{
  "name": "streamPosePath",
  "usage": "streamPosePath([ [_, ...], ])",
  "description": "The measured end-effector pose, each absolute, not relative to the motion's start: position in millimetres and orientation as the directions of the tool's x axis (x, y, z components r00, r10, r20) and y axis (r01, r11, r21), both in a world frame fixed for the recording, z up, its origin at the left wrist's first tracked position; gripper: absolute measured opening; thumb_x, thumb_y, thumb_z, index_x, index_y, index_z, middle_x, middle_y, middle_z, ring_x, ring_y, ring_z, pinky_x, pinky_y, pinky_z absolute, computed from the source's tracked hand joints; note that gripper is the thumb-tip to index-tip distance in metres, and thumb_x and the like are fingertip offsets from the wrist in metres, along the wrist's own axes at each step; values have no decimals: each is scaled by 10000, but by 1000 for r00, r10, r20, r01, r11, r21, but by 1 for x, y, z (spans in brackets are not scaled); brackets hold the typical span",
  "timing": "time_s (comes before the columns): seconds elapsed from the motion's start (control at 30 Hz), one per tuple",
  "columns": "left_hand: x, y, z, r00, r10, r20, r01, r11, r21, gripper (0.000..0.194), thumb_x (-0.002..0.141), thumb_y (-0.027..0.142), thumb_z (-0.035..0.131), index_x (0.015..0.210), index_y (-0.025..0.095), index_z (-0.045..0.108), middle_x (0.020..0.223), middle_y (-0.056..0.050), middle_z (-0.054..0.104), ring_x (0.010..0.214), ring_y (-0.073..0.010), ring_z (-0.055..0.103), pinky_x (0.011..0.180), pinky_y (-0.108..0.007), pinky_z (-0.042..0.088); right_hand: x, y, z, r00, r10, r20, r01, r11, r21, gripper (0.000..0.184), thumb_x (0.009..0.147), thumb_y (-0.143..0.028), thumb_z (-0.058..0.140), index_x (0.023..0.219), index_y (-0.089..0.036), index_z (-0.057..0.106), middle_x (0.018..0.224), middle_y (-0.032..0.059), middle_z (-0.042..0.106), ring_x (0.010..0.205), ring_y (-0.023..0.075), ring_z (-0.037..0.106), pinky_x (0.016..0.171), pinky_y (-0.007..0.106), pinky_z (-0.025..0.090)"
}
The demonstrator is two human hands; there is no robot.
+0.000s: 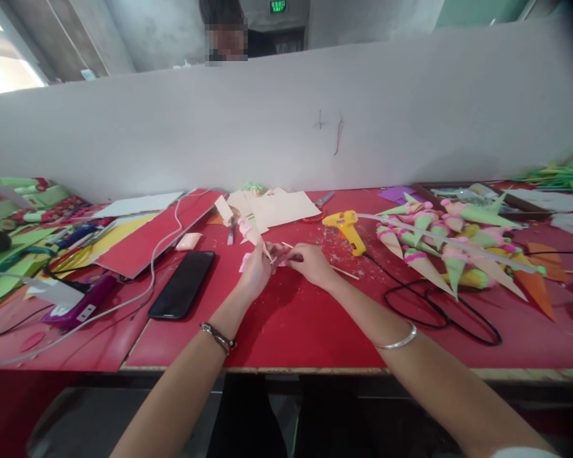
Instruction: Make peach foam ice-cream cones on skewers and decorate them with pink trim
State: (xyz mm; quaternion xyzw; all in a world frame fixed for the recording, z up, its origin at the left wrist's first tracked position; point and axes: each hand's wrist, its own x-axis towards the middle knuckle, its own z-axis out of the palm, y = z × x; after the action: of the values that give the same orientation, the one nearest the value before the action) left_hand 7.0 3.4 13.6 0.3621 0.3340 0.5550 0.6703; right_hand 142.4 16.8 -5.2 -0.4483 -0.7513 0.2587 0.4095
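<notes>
My left hand is closed around a small cream paper cone with a pink top, its tip pointing down toward my fingers. Close beside it, my right hand has its fingertips pinched together; what they hold, if anything, is too small to make out. A thin wooden stick shows on both sides of the right hand, and I cannot tell whether it is held or lies beneath. Pink paper sits under the left hand. To the right lies a yellow hot glue gun with a long glue stick in its back.
Finished-looking paper cones are heaped at the right, by the black cord. A phone and a purple power strip lie left. Behind are cream paper sheets, scissors and a grey partition; a person stands beyond.
</notes>
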Motion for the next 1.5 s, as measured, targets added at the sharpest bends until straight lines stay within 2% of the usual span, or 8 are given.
streamPosePath([
  [0.3,9,2,9,109,989,-101,-356,134,925,313,796,416,424,609,166,411,649,-12,541,706,-121,565,691,-261,458,139,15,-6,-191,915,354,396,402,-825,99,650,-140,566,596,-191,631,595,19,637,601,158,591,619,284,446],
  [0.43,8,4,5,90,991,-96,-364,122,923,305,781,420,455,627,159,425,621,10,501,597,-87,522,679,-273,469,140,18,2,24,963,269,3,269,-963,119,662,-290,579,678,-176,610,605,6,614,585,130,569,618,279,465],
  [0.6,10,4,4,79,994,75,-170,-60,984,326,780,450,430,634,159,432,637,13,490,588,-90,505,643,-262,456,142,17,7,75,987,144,-338,161,-927,209,582,-347,656,705,-180,633,675,6,633,638,115,570,709,297,467],
  [0.77,8,3,4,91,971,220,-10,-220,976,292,799,398,415,649,157,483,655,14,502,644,-101,490,687,-239,404,140,13,10,-42,994,101,-352,80,-932,193,546,-317,688,666,-180,625,660,-6,628,635,117,571,714,300,463],
  [0.93,6,1,5,111,957,266,135,-280,951,303,817,395,372,657,165,487,652,9,518,655,-109,477,666,-231,374,139,13,10,-27,994,105,-367,88,-926,191,507,-265,708,608,-185,567,580,-48,567,564,91,532,632,257,453],
  [1.1,8,-1,6,276,945,176,79,-204,976,367,816,450,346,653,162,503,599,12,494,558,-92,440,548,-221,349,141,13,12,-24,994,109,-384,92,-919,198,561,-325,671,673,-183,591,632,-22,596,593,98,542,643,260,451],
  [1.3,9,-4,3,403,915,-4,-25,15,1000,386,738,520,453,688,143,518,530,44,415,430,-42,330,424,-191,262,142,14,15,32,989,146,-412,146,-899,199,566,-350,674,606,-183,574,510,-64,494,461,53,420,490,207,373],
  [1.5,8,-3,2,434,901,11,20,-22,1000,343,674,457,578,690,123,505,547,32,487,448,-46,432,444,-191,351,142,14,17,-33,993,115,-502,83,-861,248,513,-279,722,717,-185,619,643,-27,611,616,91,548,628,239,436],
])
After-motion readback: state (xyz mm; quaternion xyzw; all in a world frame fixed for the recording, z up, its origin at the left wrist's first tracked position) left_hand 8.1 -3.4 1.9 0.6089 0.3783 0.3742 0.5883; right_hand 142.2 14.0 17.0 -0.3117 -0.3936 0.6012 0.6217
